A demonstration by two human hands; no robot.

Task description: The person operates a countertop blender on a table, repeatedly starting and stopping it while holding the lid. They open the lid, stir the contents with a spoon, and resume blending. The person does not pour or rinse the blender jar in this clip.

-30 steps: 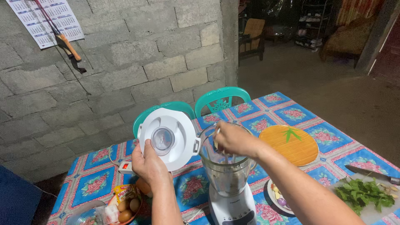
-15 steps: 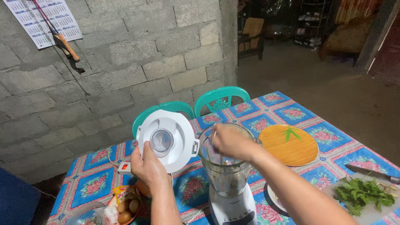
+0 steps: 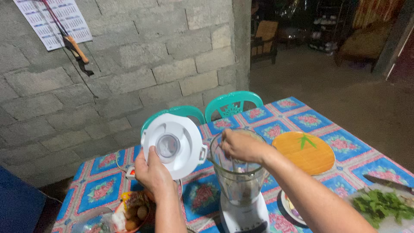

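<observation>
A white blender [image 3: 241, 211] with a clear jar [image 3: 239, 181] stands on the flowered tablecloth [image 3: 345, 149] in front of me. My left hand [image 3: 152, 171] holds the round white blender lid [image 3: 173, 144] upright to the left of the jar. Over the jar's mouth, my right hand [image 3: 241, 146] grips a thin utensil handle [image 3: 221, 153] that reaches down into the jar. Brownish contents sit low in the jar.
A round orange woven mat [image 3: 307, 152] lies right of the blender. Green leaves [image 3: 379, 206] and a knife [image 3: 390, 181] are at the far right, a small plate [image 3: 292, 207] nearer. Eggs and packets [image 3: 131, 212] sit lower left. Two teal chairs [image 3: 233, 103] back the table against a block wall.
My right hand has shifted slightly over the jar with the utensil. The lid stays held up in my left hand. The camera view has drifted a little.
</observation>
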